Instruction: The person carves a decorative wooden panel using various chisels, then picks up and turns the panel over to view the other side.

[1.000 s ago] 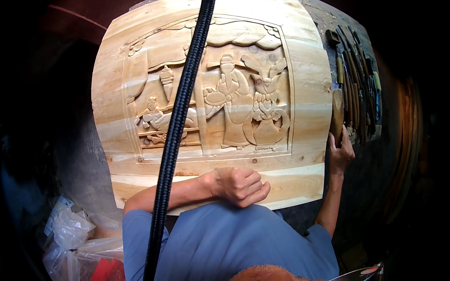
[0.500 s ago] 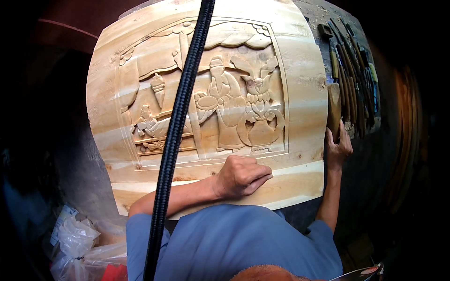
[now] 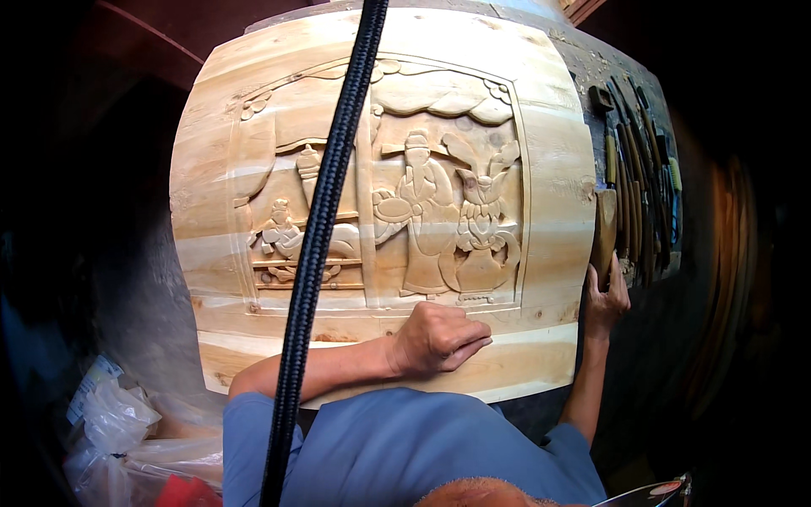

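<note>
Carved relief panel point(image 3: 541, 253) lies face up on the counter point(image 3: 596, 63), close in front of the wearer's blue shirt point(image 3: 397, 448). From my end, a black braided cord point(image 3: 325, 220) crosses the view and hides a strip of the carving.

Left hand point(image 3: 439, 338): curled into a loose fist on the plain lower border, just below the frame line. Cannot tell whether anything sits inside the fingers. Right hand point(image 3: 607, 304): thumb and fingers pinching the lower end of what looks like a wooden mallet point(image 3: 605, 228), upright in my view just beside the panel's right edge.

Risks, as I judge them. The mallet is in a narrow gap between panel and carving chisels point(image 3: 634, 194); a sideways swing could dent the panel's edge or knock the handles about. The chisels lie crowded, some overlapping, so one snagged could drag its neighbours; a stray blade would then threaten the right hand. The left forearm point(image 3: 338, 372) bears across the near border; a hard lean could skew the panel if nothing braces it. I see no clamp, but its underside is hidden. Thin raised edges around the figures look likeliest to chip under a dropped mallet.
</note>
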Demonstrator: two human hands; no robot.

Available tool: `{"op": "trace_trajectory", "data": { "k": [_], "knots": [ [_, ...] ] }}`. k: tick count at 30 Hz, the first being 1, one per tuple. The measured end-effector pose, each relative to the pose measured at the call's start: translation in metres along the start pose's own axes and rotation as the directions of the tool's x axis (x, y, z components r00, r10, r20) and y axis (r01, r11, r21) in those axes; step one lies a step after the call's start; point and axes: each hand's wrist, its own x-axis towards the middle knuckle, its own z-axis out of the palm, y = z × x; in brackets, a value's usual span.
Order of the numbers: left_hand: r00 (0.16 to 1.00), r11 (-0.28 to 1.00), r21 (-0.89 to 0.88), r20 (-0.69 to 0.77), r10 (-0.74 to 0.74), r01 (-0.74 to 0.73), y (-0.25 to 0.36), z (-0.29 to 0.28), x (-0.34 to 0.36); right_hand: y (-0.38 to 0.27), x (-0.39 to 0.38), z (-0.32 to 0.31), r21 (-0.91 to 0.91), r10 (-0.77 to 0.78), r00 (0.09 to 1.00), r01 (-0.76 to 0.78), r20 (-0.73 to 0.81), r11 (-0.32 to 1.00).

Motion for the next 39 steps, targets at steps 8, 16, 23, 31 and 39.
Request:
{"op": "trace_trajectory", "data": {
  "k": [8, 16, 23, 31, 39],
  "knots": [
    [1.0, 1.0, 0.0, 0.01, -0.012, 0.012, -0.002, -0.001, 0.0, -0.002, 0.001, 0.002, -0.021, -0.016, 1.0, 0.016, -0.018, 1.0],
    [1.0, 1.0, 0.002, 0.014, -0.025, 0.025, -0.002, -0.001, 0.001, -0.001, 0.0, 0.006, -0.023, -0.017, 0.999, 0.016, -0.045, 1.0],
    [1.0, 1.0, -0.014, 0.006, -0.024, 0.024, -0.001, -0.002, 0.003, 0.002, -0.003, 0.008, -0.001, -0.003, 0.999, 0.003, -0.053, 1.0],
    [0.992, 0.96, 0.28, -0.122, 0.038, -0.002, -0.006, -0.051, 0.031, 0.002, -0.003, 0.008, 0.015, 0.013, 0.999, -0.012, -0.049, 1.0],
    [0.961, 0.596, 0.768, -0.277, -0.022, 0.235, -0.056, -0.119, 0.077, -0.007, 0.002, 0.007, 0.014, 0.025, 0.998, -0.024, -0.055, 1.0]
  ]
}}
